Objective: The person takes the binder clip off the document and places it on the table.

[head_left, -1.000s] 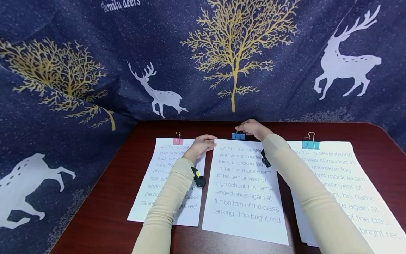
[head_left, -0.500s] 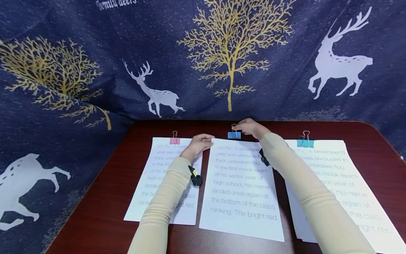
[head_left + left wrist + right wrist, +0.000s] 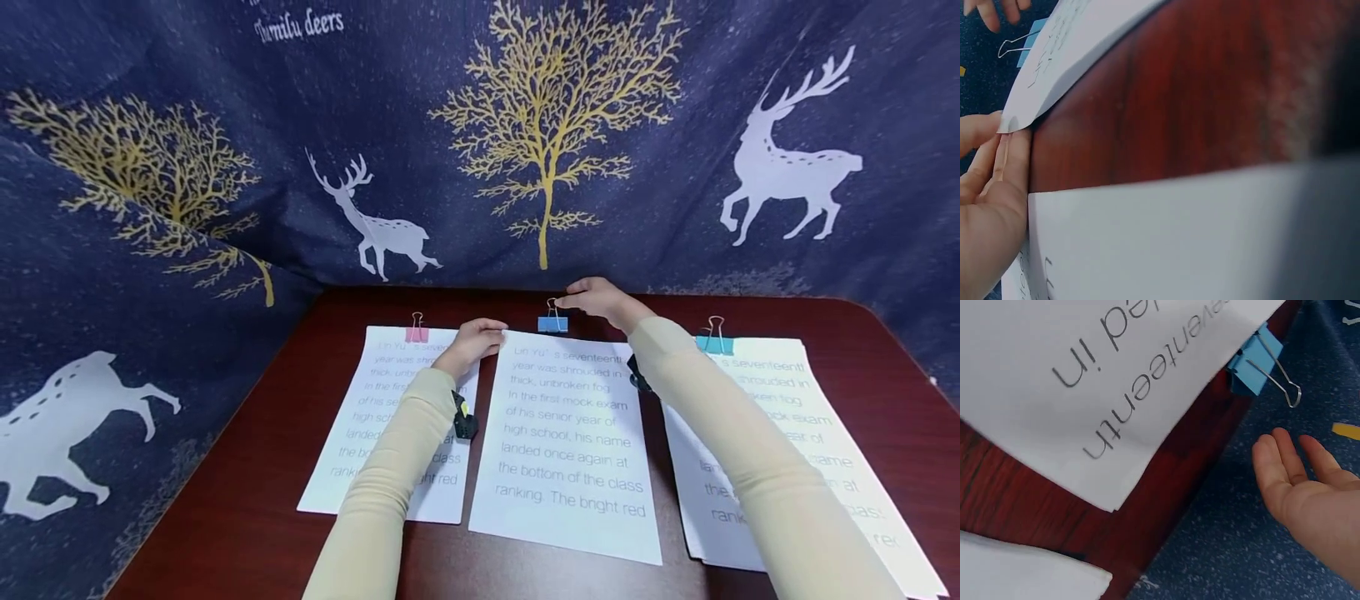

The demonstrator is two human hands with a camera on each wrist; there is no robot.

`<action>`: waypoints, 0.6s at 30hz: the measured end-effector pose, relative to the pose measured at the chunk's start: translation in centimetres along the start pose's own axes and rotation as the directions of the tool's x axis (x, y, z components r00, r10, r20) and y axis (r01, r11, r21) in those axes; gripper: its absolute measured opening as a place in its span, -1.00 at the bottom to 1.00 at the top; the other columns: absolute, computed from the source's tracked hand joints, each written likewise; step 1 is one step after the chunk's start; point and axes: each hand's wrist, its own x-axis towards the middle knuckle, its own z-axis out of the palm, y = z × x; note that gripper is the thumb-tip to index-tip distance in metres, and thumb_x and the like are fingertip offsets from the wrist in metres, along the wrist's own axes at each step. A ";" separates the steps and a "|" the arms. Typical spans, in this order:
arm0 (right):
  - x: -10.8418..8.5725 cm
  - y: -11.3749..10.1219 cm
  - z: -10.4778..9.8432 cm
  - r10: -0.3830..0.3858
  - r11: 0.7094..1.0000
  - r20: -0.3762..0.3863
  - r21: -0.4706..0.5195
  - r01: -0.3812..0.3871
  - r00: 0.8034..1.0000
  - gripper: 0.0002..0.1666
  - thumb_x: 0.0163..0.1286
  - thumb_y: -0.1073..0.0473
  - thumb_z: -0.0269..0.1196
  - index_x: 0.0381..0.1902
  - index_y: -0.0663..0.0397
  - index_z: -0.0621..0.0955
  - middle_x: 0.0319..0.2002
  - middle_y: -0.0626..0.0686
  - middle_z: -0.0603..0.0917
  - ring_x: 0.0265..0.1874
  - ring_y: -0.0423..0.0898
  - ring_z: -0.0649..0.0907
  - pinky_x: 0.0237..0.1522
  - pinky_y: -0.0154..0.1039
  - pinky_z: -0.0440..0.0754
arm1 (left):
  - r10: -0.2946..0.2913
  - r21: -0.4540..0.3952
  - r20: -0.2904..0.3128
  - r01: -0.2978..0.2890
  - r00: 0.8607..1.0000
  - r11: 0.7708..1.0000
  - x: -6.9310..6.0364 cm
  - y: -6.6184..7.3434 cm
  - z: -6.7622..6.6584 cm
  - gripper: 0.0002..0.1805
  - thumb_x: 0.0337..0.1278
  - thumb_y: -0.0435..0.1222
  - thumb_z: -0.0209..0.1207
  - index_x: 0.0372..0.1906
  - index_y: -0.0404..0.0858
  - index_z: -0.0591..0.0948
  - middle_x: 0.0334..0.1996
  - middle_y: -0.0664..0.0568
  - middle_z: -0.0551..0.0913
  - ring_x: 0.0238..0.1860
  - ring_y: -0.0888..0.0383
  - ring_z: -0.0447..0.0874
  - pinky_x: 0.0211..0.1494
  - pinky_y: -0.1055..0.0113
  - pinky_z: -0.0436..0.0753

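The middle stack of printed sheets lies on the table with a blue binder clip on its top edge. In the left wrist view, thumb and fingers of my left hand pinch that stack's top-left corner, lifting it slightly. My right hand is beside the clip and apart from its wire handles, fingers loosely extended with nothing in them. From the head view, the right hand stands just right of the clip, above the table's far edge.
To the left lies a printed stack with a pink binder clip, partly under my left forearm. At right, another stack bears a teal binder clip. A dark blue deer-print cloth hangs behind the reddish-brown table.
My right hand has let go of the blue clip's handles and moved slightly right of it. My left hand keeps its pinch on the corner. The head view has shifted a little.
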 end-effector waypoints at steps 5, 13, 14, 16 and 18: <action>-1.3 -0.1 -0.4 -0.028 0.999 -0.005 -0.027 0.028 1.000 -0.24 0.40 -0.01 0.15 0.40 0.25 0.21 0.45 0.26 0.08 0.40 0.21 0.17 0.38 0.13 0.21 | 0.041 -0.002 0.021 -0.041 0.999 0.999 -0.6 0.6 0.2 -0.66 0.34 -0.41 0.02 0.16 -0.42 0.49 0.20 -0.21 0.48 0.24 -0.05 0.45 0.28 0.16 0.48; -4.0 -0.6 -1.7 -0.100 0.989 -0.034 -0.110 0.096 0.994 -0.26 0.41 -0.01 0.13 0.39 0.28 0.23 0.41 0.32 0.17 0.38 0.24 0.20 0.36 0.17 0.23 | 0.125 0.036 -0.026 -0.124 0.992 0.992 -0.9 2.3 0.7 -0.67 0.34 -0.39 0.02 0.13 -0.45 0.50 0.17 -0.22 0.51 0.23 -0.04 0.45 0.32 0.18 0.44; -4.3 -0.6 -1.9 -0.106 0.988 -0.043 -0.118 0.101 0.993 -0.26 0.41 -0.01 0.13 0.38 0.28 0.24 0.39 0.33 0.19 0.37 0.24 0.21 0.35 0.17 0.23 | 0.137 0.040 -0.033 -0.136 0.990 0.990 -0.9 2.5 0.8 -0.67 0.33 -0.39 0.03 0.12 -0.46 0.50 0.16 -0.23 0.51 0.23 -0.05 0.45 0.32 0.17 0.44; -4.9 -0.6 -2.5 -0.113 0.986 -0.057 -0.131 0.104 0.992 -0.26 0.41 -0.02 0.12 0.38 0.29 0.23 0.38 0.34 0.21 0.36 0.25 0.22 0.35 0.19 0.23 | 0.161 0.052 -0.047 -0.159 0.986 0.986 -1.1 2.7 1.1 -0.66 0.32 -0.40 0.03 0.12 -0.47 0.49 0.16 -0.25 0.50 0.22 -0.07 0.45 0.33 0.16 0.44; -5.4 -0.5 -2.8 -0.117 0.984 -0.079 -0.143 0.105 0.990 -0.25 0.41 -0.02 0.13 0.38 0.30 0.23 0.37 0.35 0.23 0.35 0.26 0.24 0.34 0.19 0.24 | 0.182 0.055 -0.072 -0.178 0.981 0.982 -1.3 2.8 1.4 -0.66 0.31 -0.41 0.04 0.12 -0.49 0.48 0.15 -0.27 0.51 0.21 -0.08 0.46 0.32 0.15 0.44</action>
